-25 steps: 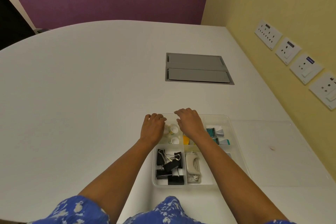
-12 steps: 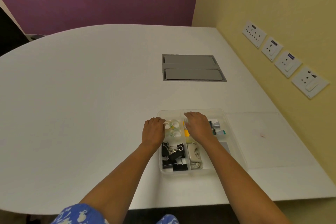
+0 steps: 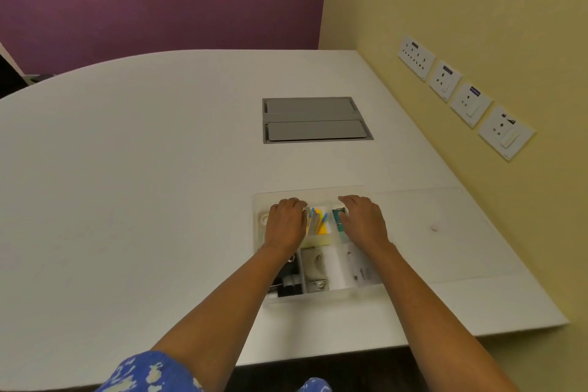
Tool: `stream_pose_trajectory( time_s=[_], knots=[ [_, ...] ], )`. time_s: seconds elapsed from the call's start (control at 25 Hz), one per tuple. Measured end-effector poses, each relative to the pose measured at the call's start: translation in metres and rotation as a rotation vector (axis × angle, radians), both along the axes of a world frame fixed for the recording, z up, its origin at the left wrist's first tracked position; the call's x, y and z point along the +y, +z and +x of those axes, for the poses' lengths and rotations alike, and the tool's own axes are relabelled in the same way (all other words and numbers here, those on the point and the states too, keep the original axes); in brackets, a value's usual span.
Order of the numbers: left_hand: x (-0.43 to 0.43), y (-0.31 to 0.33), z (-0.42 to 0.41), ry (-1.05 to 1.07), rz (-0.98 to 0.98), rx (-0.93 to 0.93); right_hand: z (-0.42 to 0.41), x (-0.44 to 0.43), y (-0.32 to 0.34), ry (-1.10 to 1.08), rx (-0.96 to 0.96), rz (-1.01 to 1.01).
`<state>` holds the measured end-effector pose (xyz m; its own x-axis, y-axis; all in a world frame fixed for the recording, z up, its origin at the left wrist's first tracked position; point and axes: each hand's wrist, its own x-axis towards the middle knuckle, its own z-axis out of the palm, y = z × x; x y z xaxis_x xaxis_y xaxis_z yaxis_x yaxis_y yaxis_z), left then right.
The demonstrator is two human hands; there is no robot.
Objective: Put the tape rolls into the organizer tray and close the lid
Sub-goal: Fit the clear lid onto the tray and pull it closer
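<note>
- The tape rolls (image 3: 264, 219) show only as a pale ring or 2 in the far-left compartment of the organizer tray (image 3: 318, 191), just left of the left hand; how many sit there I cannot tell, since the hand covers most of that compartment
- The left hand (image 3: 286, 224) lies palm down over that compartment, fingers curled toward the far wall; whether its grip holds a roll or is empty I cannot tell
- The right hand (image 3: 364, 221) lies palm down over the far-right compartment, touching the teal items (image 3: 339, 216); its fingers bend loosely and I see nothing held in its grip
- Between the 2 hands stand sticky notes (image 3: 316, 222), blue and yellow; nearer the person are black binder clips (image 3: 288, 285) and a beige stapler (image 3: 314, 264)
- The clear lid (image 3: 445, 232) lies flat on the surface (image 3: 127, 200), just right of the tray, its long axis running away from the person
- Judgement: no loose roll shows on the surface, so the rolls look stowed and the lid is next; it lies to the right, so the right hand is the nearer 1 and would swing it leftward over the tray
</note>
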<state>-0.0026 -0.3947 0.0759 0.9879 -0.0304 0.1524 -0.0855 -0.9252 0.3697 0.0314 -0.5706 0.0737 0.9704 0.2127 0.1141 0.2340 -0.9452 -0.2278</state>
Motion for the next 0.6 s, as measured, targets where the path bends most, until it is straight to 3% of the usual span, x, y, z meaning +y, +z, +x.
stream_pose_trajectory(
  time_s=[0.32, 0.6],
  knots=[
    [-0.168, 0.002, 0.053, 0.037, -0.198, -0.003, 0.046, -0.172, -0.011, -0.222, 0.086, -0.040],
    [-0.256, -0.029, 0.065, 0.250, -0.381, 0.347, 0.056, -0.289, -0.024, -0.389, 0.279, -0.056]
  ],
)
